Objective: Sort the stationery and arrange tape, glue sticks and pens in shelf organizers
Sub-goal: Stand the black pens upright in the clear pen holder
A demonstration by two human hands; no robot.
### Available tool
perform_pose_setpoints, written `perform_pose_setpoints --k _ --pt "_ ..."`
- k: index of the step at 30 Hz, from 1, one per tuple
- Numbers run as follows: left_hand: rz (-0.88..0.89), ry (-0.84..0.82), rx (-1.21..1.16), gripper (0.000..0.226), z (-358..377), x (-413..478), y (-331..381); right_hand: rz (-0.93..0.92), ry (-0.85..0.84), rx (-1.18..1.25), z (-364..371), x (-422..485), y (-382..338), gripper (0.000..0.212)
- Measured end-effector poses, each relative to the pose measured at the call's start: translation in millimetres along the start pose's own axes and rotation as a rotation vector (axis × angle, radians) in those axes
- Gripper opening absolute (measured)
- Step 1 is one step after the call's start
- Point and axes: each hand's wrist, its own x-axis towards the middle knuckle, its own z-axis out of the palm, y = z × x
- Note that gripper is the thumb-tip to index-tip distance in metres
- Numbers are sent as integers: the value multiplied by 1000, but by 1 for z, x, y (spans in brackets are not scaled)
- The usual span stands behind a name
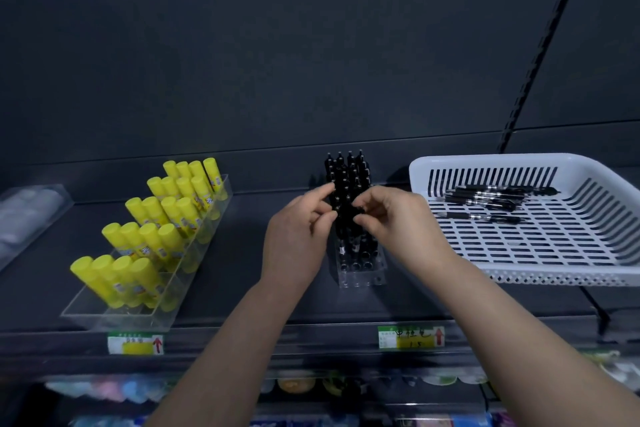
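A clear pen organizer point(360, 267) stands mid-shelf, packed with upright black pens point(348, 170). My left hand point(298, 236) and my right hand point(394, 215) meet over its middle rows, the fingertips of both pinching the tops of black pens standing there. The front row of holes looks unfilled. To the right, a white slotted basket point(554, 246) holds several loose black pens point(491, 199). To the left, a clear tray point(121, 315) holds several rows of yellow glue sticks point(156, 229).
A clear holder with pale rolls point(24, 215) sits at the far left of the shelf. Price labels point(410, 336) hang on the shelf's front edge. Blurred goods fill the lower shelf point(294, 385). A dark back panel rises behind the shelf.
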Motion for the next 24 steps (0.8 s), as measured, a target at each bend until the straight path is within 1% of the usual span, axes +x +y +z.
perform_pose_setpoints --k 3,7,9,12,14,16,18,20,22,24 --pt "15 26 -3 36 -5 1 0 -12 -6 -32 2 1 -2 21" --pt "66 50 -5 30 -7 6 5 -39 23 -56 -6 -2 -4 36" --pt "92 45 -18 27 -5 10 10 -65 43 -119 -13 -2 -2 32" --pt "122 60 -39 23 0 15 19 -65 18 -166 -24 -3 4 24" --pt "149 89 -25 21 5 19 27 -58 17 -205 -31 -4 12 18" --pt "181 86 4 20 10 21 38 -47 29 -273 -38 -5 21 13" --pt "242 46 75 19 19 22 50 -21 4 -407 -47 -8 35 12" --pt "300 -32 204 18 31 24 60 11 -46 -546 -58 -12 52 15" --pt "311 -158 335 21 46 29 70 47 -72 -607 -70 -17 68 18" --pt "300 -250 393 24 66 36 80 83 -64 -629 -85 -23 85 17"
